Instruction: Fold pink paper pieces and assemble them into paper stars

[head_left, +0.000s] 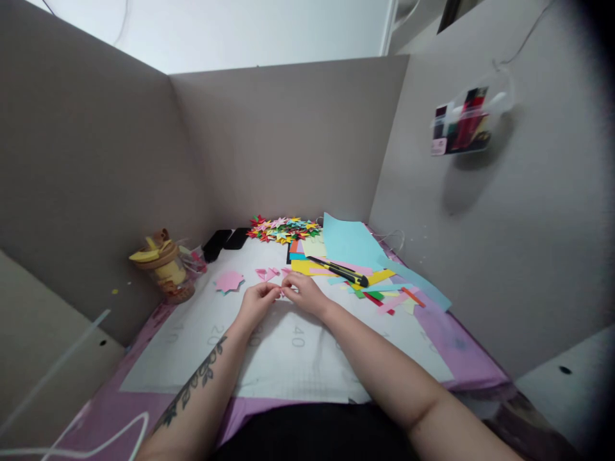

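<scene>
Bright, cool, diffuse light appeared to enter from above, where the pale area beyond the top of the grey partition (pixel 288 141) was nearly washed out. The left wall (pixel 86 147) fell into deeper grey, and a soft-edged shadow lay on the right wall (pixel 542 211) beneath the hanging clear container (pixel 468 121). Faint shading showed on the white sheet (pixel 192 358) under the hands. Wide-angle distortion stretched the edges (the right margin darkened to black). The container was smeared, and fine detail at the fingertips was too small to resolve.
</scene>
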A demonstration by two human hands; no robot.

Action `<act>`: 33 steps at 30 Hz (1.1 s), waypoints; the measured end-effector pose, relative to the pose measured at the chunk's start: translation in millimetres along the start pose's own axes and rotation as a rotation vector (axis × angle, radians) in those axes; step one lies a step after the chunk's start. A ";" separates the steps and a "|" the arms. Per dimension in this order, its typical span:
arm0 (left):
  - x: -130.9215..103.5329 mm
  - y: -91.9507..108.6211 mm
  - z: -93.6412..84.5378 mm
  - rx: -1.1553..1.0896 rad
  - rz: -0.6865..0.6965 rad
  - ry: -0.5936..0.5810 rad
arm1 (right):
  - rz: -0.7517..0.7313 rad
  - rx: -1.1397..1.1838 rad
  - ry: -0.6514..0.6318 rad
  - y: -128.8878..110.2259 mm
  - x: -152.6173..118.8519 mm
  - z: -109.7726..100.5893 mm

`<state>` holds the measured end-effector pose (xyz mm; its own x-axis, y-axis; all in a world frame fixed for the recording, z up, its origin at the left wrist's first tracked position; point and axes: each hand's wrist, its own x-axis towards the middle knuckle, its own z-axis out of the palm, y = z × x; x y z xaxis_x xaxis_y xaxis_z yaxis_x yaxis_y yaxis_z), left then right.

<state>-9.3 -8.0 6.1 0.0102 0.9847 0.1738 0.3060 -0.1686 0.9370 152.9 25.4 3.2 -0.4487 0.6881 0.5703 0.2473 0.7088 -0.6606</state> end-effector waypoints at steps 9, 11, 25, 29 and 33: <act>1.4 2.8 -0.8 -0.015 0.014 0.033 | 0.163 0.184 0.058 -0.2 -0.3 3.8; 1.3 3.2 -0.4 -0.052 -0.006 0.045 | 0.184 0.210 0.106 1.8 -0.3 5.0; -1.0 2.1 1.1 -0.005 0.094 0.074 | 0.106 0.180 0.137 -13.9 -2.2 2.5; -3.0 3.7 2.5 0.070 0.144 0.082 | 0.093 0.104 0.189 -9.7 -3.0 7.2; -3.1 2.8 3.0 0.076 0.207 0.101 | 0.084 0.087 0.192 -7.5 -2.6 9.4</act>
<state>-5.6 -11.5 7.2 -0.0135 0.9197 0.3925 0.3784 -0.3586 0.8533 144.1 16.8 2.0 -0.2564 0.7667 0.5886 0.1981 0.6377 -0.7444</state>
